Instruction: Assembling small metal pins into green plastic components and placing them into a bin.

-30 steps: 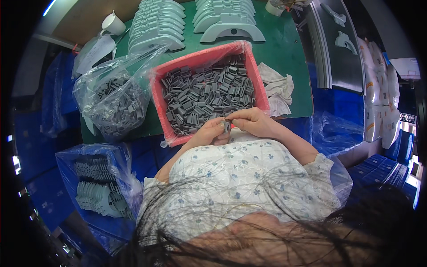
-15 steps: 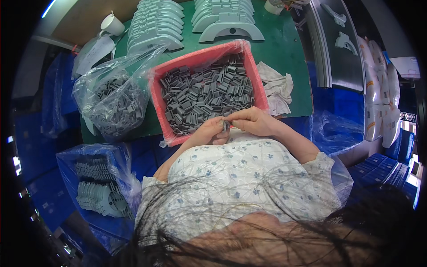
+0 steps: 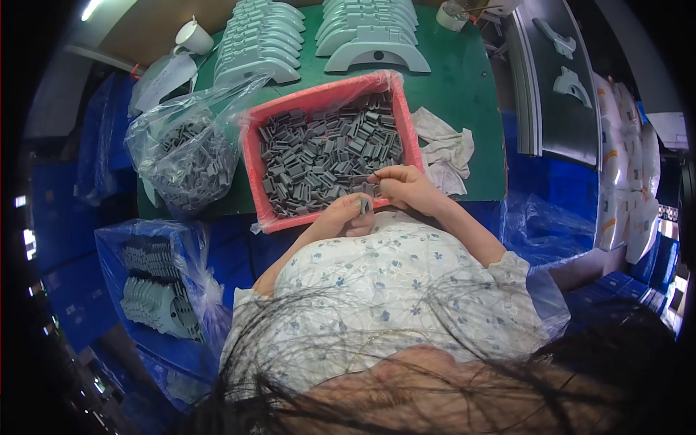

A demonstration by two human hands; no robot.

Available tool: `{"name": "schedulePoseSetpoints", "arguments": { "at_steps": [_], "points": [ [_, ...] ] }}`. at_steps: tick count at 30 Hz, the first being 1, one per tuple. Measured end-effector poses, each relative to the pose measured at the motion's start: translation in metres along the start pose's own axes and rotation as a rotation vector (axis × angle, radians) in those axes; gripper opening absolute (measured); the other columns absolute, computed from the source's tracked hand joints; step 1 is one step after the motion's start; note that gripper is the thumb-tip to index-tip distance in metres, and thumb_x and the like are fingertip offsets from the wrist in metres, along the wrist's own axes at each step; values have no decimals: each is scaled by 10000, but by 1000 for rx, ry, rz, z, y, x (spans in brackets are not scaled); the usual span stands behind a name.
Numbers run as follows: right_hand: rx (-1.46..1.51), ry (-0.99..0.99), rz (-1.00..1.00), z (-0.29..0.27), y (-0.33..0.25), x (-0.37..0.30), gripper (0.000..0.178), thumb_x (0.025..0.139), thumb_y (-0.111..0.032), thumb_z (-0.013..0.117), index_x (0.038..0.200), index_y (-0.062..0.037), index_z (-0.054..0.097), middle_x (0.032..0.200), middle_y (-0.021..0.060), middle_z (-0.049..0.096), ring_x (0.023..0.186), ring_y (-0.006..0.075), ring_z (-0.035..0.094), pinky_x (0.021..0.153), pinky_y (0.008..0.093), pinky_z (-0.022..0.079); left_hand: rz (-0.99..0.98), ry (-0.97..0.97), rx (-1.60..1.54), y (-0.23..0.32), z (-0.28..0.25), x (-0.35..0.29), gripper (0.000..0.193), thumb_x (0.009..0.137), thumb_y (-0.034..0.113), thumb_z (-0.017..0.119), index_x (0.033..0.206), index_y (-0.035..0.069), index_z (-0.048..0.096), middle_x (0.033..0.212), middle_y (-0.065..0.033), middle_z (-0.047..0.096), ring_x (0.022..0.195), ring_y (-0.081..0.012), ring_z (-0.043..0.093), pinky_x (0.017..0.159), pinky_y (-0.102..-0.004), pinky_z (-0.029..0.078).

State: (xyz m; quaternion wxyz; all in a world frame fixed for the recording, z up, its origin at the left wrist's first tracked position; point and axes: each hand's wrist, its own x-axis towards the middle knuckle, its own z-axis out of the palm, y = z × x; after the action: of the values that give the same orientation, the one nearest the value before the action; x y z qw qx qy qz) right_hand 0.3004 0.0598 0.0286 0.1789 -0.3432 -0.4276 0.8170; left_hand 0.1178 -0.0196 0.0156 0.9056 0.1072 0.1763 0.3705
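My left hand [image 3: 349,216] is closed at the near rim of a red bin [image 3: 255,177], holding a small grey plastic clip [image 3: 365,206] between thumb and fingers. My right hand [image 3: 409,190] reaches over the bin's near right corner. Its thumb and forefinger are pressed together above the clips, and whatever they pinch is too small to name. Loose grey plastic clips [image 3: 319,152] fill the bin, which has a clear plastic liner. Left of it, a clear plastic bag [image 3: 190,163] holds more of the same kind of pieces.
Rows of pale green curved plastic parts [image 3: 377,54] stand at the back of the green table [image 3: 464,80]. A white cloth [image 3: 444,148] lies right of the bin. A white mug [image 3: 194,38] is back left. Lower left, a plastic-lined blue crate [image 3: 156,230] holds stacked curved parts.
My right hand has parted from my left and moved forward over the bin's near edge. My left hand stays in nearly the same place with the clip. The view has shifted slightly.
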Motion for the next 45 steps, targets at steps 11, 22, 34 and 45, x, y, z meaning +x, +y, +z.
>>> {"name": "schedulePoseSetpoints", "arguments": {
  "at_steps": [11,22,34,45],
  "points": [
    [-242,-239,122,-9,-17,-20,152,778,-133,560,844,4,547,738,15,537,657,66,501,562,208,414,71,93,46,-36,24,21,291,862,218,465,1118,87,418,670,21,344,550,-58,326,439,-181,272],
    [-330,-48,23,5,-36,-20,300,852,-196,416,1007,22,553,757,39,561,666,81,496,593,215,405,22,57,-201,-16,8,10,140,874,228,433,955,115,448,616,39,353,490,-56,344,421,-183,279],
    [-587,-62,-19,48,-38,-21,284,836,-117,467,1077,18,531,943,89,604,851,120,551,766,245,432,-67,-20,-192,7,-6,-15,167,863,226,468,974,104,441,619,38,372,483,-64,368,421,-179,298],
    [-393,-24,45,60,-19,-9,244,847,-103,470,1037,31,547,868,50,594,782,77,533,699,217,438,-7,-70,30,9,-4,-27,188,863,262,477,942,98,429,627,28,350,492,-66,345,424,-173,279]
  ]
}}
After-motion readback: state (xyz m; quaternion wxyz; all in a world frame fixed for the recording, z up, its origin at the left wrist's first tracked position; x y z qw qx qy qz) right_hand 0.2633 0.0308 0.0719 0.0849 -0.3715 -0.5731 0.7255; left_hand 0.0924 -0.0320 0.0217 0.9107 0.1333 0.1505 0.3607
